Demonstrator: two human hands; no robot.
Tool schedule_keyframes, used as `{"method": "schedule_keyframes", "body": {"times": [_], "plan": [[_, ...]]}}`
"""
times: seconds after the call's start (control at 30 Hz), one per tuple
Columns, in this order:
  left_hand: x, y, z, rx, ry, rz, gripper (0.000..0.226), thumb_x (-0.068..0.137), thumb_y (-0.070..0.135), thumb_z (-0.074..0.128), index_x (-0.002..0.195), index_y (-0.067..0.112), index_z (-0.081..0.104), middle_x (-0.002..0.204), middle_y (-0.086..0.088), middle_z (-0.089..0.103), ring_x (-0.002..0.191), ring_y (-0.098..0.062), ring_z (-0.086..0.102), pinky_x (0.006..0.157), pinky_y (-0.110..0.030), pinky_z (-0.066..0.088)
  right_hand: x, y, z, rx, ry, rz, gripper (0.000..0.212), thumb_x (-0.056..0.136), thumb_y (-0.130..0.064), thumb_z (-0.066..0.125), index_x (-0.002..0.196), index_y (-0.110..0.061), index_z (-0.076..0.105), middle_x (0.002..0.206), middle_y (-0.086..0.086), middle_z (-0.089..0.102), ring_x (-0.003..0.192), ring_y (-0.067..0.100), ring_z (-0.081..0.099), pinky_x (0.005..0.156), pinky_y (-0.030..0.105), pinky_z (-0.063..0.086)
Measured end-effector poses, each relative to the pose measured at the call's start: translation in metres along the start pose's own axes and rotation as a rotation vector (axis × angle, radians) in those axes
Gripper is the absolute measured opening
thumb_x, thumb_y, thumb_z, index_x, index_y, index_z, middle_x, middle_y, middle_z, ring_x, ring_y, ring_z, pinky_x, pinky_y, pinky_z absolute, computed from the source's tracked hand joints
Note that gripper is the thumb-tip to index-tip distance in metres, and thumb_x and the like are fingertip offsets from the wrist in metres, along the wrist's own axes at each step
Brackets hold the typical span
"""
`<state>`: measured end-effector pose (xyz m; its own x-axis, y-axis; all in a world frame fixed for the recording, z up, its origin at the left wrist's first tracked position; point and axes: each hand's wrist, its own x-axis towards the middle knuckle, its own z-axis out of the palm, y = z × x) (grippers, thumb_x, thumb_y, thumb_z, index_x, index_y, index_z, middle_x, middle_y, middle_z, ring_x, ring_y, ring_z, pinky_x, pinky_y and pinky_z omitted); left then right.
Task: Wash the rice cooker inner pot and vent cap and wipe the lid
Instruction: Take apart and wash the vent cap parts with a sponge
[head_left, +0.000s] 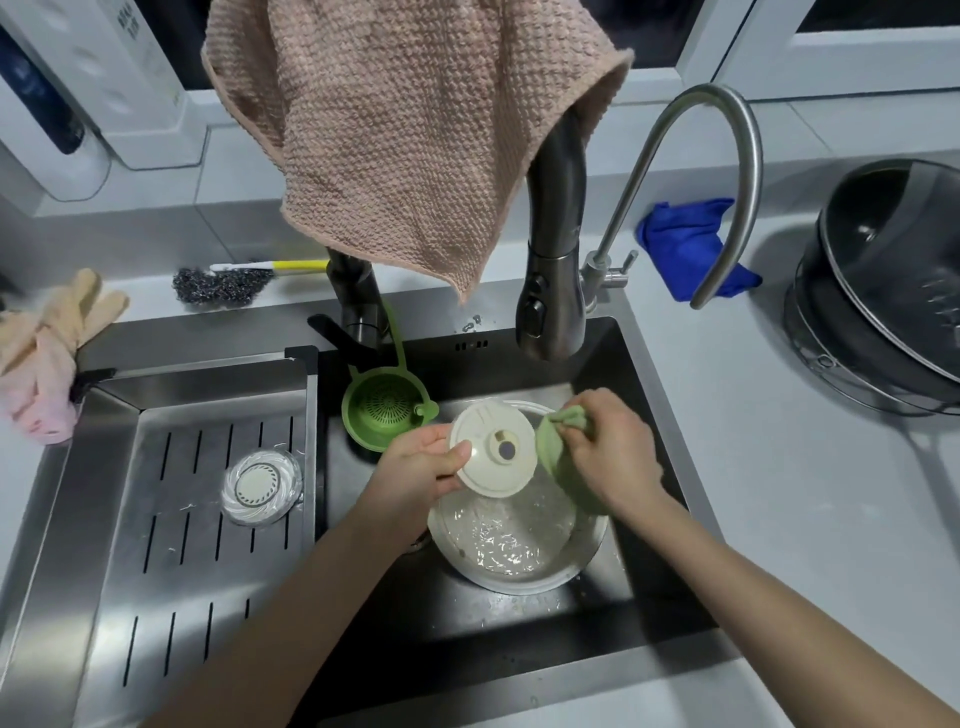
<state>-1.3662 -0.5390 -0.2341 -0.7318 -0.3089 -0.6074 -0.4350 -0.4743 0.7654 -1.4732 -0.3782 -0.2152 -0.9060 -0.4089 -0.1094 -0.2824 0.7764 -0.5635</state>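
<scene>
The metal inner pot (519, 566) sits in the dark sink basin with soapy water in it. Above it, my left hand (415, 467) grips a round cream-coloured disc, the vent cap (493, 449), by its left edge, thumb on top. My right hand (608, 452) grips a green cloth (556, 452) just to the right of the cap, touching its edge. A second small round part (261, 487) with a clear rim lies on the slotted steel drain tray (171, 519) at the left.
A dark pull-down faucet (553, 291) and a thin curved steel tap (727, 171) rise behind the basin. A pink towel (405, 135) hangs over the faucet. A green strainer (384, 410) hangs inside the sink. Steel wool, gloves, a blue cloth (691, 249) and a black pan (893, 291) lie on the counter.
</scene>
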Motion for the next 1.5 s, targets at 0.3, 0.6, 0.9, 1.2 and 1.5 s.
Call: {"method": "schedule_keyframes", "body": {"times": [0.3,0.6,0.9,1.2,1.5], "plan": [[-0.003,0.002,0.011,-0.032,-0.062,0.014,0.021,0.089,-0.006,0.049,0.099,0.006,0.064,0.085,-0.004,0.074,0.077,-0.015,0.071,0.075,-0.027,0.057,-0.015,-0.036,0.004,0.037,-0.093,-0.159,0.021,0.087,-0.027,0.063,0.106,-0.017,0.063,0.103,0.001,0.066,0.097,0.02,0.059,0.081,0.028,0.039],[0.003,0.019,0.007,-0.06,0.043,0.059,0.017,0.089,-0.005,0.052,0.098,0.005,0.062,0.085,-0.005,0.072,0.078,-0.016,0.07,0.077,-0.028,0.057,-0.018,-0.03,0.015,0.136,-0.098,-0.013,0.016,0.088,-0.02,0.062,0.104,-0.017,0.063,0.104,0.002,0.066,0.099,0.023,0.058,0.079,0.028,0.039],[-0.006,0.028,0.011,0.19,-0.068,0.157,0.016,0.088,-0.008,0.052,0.096,0.003,0.061,0.077,-0.006,0.069,0.066,-0.013,0.066,0.061,-0.023,0.054,-0.027,-0.042,0.007,-0.027,-0.128,-0.203,0.012,0.087,-0.024,0.06,0.097,-0.017,0.062,0.098,-0.002,0.063,0.095,0.02,0.057,0.077,0.03,0.04],[-0.003,0.03,0.014,0.135,-0.057,0.114,0.016,0.089,-0.004,0.053,0.101,0.002,0.061,0.082,-0.008,0.069,0.069,-0.014,0.067,0.064,-0.023,0.055,-0.025,-0.036,-0.001,0.248,-0.04,-0.027,0.011,0.086,-0.021,0.065,0.096,-0.017,0.064,0.091,-0.006,0.064,0.09,0.017,0.059,0.077,0.029,0.041],[-0.007,0.028,0.012,0.228,-0.061,0.171,0.016,0.088,-0.008,0.053,0.102,-0.004,0.06,0.073,-0.004,0.068,0.057,-0.006,0.066,0.05,-0.016,0.048,-0.021,-0.037,0.005,-0.03,-0.14,-0.065,0.02,0.09,-0.024,0.058,0.108,-0.016,0.06,0.106,0.001,0.064,0.102,0.022,0.056,0.077,0.027,0.035]]}}
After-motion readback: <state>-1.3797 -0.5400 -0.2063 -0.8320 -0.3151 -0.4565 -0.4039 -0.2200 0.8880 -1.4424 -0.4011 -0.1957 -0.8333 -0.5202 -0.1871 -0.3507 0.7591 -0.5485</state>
